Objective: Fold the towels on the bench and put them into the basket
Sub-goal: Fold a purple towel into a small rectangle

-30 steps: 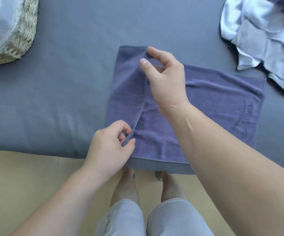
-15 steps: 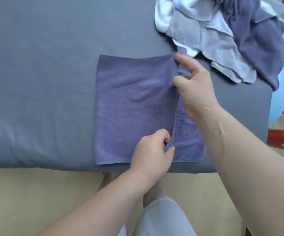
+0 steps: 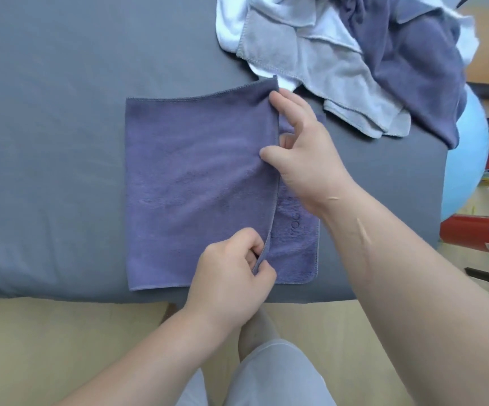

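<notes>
Head view showed one purple towel (image 3: pixel 196 183) lying flat on the grey bench (image 3: pixel 61 112), near its front edge, with its upper layer folded over from the left so that a strip of the lower layer, stamped with letters, stayed bare along the right. Two hands worked that folded edge. Left hand (image 3: pixel 231 282) pinched the near end of the upper layer's edge between thumb and curled fingers, lifting it slightly off the layer beneath. Right hand (image 3: pixel 304 153) was at the far end of the same edge, thumb on top of the cloth and forefinger stretched towards the far corner; whether it truly gripped the fabric or only pressed it I could not tell. One heap of unfolded towels (image 3: pixel 354 54), white, pale grey and dark blue, lay at the far right of the bench, just beside the purple towel's far corner. No basket was in view. Beyond the bench's right end stood one blue ball (image 3: pixel 469 159) and one red cylinder (image 3: pixel 477 232).
</notes>
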A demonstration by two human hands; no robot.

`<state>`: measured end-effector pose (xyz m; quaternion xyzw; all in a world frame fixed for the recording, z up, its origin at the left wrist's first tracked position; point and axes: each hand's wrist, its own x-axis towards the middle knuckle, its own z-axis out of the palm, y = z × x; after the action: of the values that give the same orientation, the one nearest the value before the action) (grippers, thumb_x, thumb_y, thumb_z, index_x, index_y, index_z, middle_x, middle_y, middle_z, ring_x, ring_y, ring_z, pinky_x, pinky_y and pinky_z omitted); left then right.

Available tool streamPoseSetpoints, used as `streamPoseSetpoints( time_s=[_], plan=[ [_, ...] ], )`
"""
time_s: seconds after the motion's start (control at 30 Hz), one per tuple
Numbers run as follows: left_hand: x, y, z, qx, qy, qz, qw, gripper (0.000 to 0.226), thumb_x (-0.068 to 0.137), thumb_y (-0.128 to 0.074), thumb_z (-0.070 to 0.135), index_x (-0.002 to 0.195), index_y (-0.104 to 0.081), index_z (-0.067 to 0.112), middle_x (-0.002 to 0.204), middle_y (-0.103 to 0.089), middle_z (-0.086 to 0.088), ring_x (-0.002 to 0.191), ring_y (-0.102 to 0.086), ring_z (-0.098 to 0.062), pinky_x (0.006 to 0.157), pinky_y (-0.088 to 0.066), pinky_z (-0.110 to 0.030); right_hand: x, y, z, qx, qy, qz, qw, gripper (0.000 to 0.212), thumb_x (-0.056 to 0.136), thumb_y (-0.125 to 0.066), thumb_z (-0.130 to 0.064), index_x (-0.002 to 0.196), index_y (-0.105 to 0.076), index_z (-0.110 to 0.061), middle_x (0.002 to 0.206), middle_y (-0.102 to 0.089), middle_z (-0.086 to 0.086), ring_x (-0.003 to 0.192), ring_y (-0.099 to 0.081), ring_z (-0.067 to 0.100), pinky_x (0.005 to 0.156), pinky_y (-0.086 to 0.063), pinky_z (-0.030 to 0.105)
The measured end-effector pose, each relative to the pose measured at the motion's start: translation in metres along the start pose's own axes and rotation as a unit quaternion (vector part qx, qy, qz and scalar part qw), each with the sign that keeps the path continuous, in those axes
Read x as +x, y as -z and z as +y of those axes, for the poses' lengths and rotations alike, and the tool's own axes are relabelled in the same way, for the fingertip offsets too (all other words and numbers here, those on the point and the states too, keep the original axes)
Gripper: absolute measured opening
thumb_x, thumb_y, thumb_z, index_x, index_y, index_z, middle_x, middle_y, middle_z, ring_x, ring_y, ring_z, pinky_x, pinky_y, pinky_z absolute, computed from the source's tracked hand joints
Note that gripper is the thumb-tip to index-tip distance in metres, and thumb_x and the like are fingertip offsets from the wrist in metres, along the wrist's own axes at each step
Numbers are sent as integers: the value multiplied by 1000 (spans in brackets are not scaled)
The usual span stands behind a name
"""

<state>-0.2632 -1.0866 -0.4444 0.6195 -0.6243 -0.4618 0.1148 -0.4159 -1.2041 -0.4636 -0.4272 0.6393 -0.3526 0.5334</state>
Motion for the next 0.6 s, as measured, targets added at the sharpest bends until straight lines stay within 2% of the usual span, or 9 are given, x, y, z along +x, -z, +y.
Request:
streamPoseSetpoints(
  time_s=[0.07, 0.17, 0.3, 0.37, 0.43, 0.6],
  plan=[
    [-2, -5, 11, -14, -16, -6, 1000, 24, 71, -66, 9, 69, -46, 21, 54, -46, 7, 51, -38, -16, 48, -35, -26, -5, 17, -3, 8, 9, 5, 1000, 74, 83, -58, 10, 150, -43, -17, 148, -32, -24, 77, -48, 19, 74, -48, 22],
    [3, -25, 19, -18, -20, -32, 999, 20, 73, -63, 12, 72, -45, 20, 55, -46, 6, 54, -40, -19, 50, -39, -35, -10, 41, 7, 4, 4, 19, 1000, 73, 83, -58, 10, 150, -45, -17, 148, -35, -25, 75, -49, 20, 72, -46, 23],
    [18, -61, 13, 43, 15, -84, 995, 15, 78, -58, 16, 77, -43, 18, 60, -52, 1, 63, -51, -24, 56, -49, -43, -5, 56, 37, -64, -38, 34, 997, 70, 84, -60, 8, 149, -46, -16, 151, -33, -18, 64, -45, 9, 72, -46, 18],
    [25, -73, 8, 69, 34, -105, 992, 15, 81, -59, 18, 79, -44, 18, 65, -55, 1, 70, -54, -26, 62, -51, -43, -3, 58, 51, -88, -53, 31, 994, 70, 83, -60, 7, 148, -47, -15, 151, -33, -15, 59, -44, 1, 72, -45, 16],
    [30, -79, 5, 86, 44, -114, 989, 16, 83, -60, 23, 80, -44, 21, 68, -56, 3, 72, -55, -25, 65, -51, -40, -1, 59, 60, -89, -57, 25, 994, 69, 84, -62, 6, 148, -47, -15, 151, -33, -15, 58, -44, 1, 71, -45, 17],
    [28, -78, 9, 83, 49, -111, 989, 14, 76, -61, 21, 76, -47, 19, 65, -59, 4, 72, -57, -23, 64, -51, -38, -3, 62, 62, -92, -58, 7, 994, 73, 84, -64, 6, 151, -43, -15, 155, -28, -14, 57, -45, 1, 73, -45, 14]
  ],
)
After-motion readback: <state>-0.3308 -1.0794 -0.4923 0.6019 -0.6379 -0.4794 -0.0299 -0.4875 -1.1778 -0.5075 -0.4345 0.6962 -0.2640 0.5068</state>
